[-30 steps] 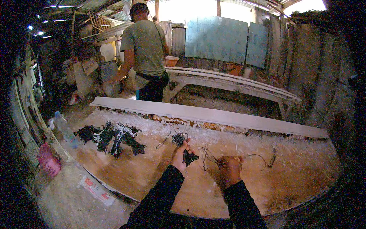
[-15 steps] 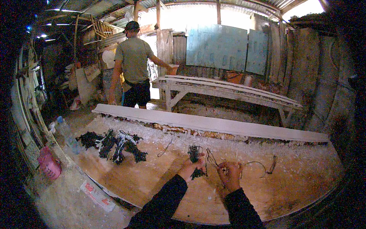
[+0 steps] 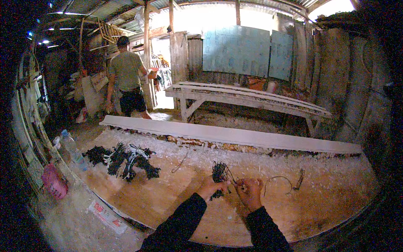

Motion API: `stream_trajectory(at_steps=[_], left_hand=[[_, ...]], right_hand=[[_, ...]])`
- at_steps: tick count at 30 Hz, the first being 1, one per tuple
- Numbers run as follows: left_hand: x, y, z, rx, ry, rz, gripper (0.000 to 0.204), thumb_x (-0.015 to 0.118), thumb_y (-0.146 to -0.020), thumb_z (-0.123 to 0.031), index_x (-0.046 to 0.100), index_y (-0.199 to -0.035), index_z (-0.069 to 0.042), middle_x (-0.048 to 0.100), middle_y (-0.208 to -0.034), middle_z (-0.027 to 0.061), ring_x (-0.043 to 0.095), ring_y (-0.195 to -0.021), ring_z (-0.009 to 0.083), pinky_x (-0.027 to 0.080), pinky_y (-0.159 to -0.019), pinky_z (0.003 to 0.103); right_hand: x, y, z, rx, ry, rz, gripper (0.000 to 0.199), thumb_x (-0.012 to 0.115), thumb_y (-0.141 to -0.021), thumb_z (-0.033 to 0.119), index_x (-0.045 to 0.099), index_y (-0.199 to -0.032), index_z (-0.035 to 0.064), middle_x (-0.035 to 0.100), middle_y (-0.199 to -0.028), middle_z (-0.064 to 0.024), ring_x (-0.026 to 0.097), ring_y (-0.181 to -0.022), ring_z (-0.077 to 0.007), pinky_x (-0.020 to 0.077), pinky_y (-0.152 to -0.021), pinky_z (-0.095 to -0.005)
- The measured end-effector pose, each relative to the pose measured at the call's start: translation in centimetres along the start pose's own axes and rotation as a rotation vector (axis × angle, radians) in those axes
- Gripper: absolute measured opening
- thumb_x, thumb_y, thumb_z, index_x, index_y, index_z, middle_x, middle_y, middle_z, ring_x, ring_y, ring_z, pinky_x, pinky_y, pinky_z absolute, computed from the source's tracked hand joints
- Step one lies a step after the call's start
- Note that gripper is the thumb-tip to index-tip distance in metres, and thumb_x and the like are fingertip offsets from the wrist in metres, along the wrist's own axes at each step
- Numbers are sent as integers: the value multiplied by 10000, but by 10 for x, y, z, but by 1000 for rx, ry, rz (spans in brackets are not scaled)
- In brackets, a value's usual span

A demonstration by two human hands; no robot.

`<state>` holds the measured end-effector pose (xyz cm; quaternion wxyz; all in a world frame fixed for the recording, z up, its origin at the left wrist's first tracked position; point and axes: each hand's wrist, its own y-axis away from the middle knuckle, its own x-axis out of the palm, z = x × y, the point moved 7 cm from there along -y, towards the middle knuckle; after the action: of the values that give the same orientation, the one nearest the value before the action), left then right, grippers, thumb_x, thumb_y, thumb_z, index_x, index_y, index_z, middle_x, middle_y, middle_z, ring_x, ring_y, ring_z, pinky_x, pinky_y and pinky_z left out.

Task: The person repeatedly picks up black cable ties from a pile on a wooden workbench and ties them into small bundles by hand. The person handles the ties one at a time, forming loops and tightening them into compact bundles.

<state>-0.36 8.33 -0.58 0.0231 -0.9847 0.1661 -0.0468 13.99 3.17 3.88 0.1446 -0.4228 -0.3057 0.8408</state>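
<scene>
My left hand [image 3: 211, 187] is closed round the middle of a bundle of dark cords [image 3: 218, 171]; its looped top sticks up above the fingers and its ends hang below. Close on its right, my right hand [image 3: 250, 191] pinches thin dark cord strands that run toward the bundle. Both hands are just above the wooden board. More bundles of black and whitish cords [image 3: 124, 161] lie in a heap on the left. A loose cord [image 3: 179, 163] rests between heap and hands, and a curved strand with a small bunch [image 3: 299, 179] lies to the right.
A long white moulding strip [image 3: 235, 136] spans the far edge of the wooden tabletop [image 3: 176, 197], along white crumbs. At left stand a clear bottle [image 3: 73, 150] and a pink bag [image 3: 54, 181]. Behind is a white bench [image 3: 247, 95]; a person [image 3: 127, 77] walks near the doorway, holding an orange container.
My right hand has moved slightly left, closer to the bundle, and the strands between the hands have shortened. The person behind has walked left, taking the orange container along.
</scene>
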Motion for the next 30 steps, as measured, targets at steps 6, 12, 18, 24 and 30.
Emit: stream_trajectory(at_steps=[6,12,18,24,30], left_hand=[[-2,-8,13,68,92,-1,223,642,-728,-239,530,-698,-48,541,-590,22,520,-526,105,414,-497,254],[-11,-9,18,-50,379,-68,145,579,-770,-181,504,-756,-57,516,-609,13,530,-529,128,449,-513,263],[-12,-8,20,-140,546,-31,125,547,-793,-165,517,-836,-52,527,-672,19,545,-604,128,457,-542,248],[12,-6,23,-201,586,145,130,488,-817,-129,521,-897,-31,562,-751,38,563,-651,149,471,-593,248],[15,-5,29,-213,572,110,152,526,-801,-155,528,-930,-73,553,-724,22,543,-605,130,475,-557,280]], right_hand=[[0,-2,3,1,46,66,114,644,-668,176,606,-775,163,602,-776,16,544,-803,-187,223,-876,-443],[-16,-2,8,39,46,-16,93,636,-678,180,614,-758,136,613,-780,-5,553,-804,-200,225,-894,-439],[-17,-4,-7,206,-69,-20,102,638,-670,156,604,-745,95,608,-743,-23,564,-719,-187,250,-882,-371],[-17,-6,-11,221,-316,-82,94,630,-684,98,570,-742,55,581,-697,-14,552,-647,-138,390,-726,-300],[-4,-2,-23,429,-795,-61,72,595,-722,20,532,-732,52,548,-700,-2,526,-674,-101,430,-602,-242]])
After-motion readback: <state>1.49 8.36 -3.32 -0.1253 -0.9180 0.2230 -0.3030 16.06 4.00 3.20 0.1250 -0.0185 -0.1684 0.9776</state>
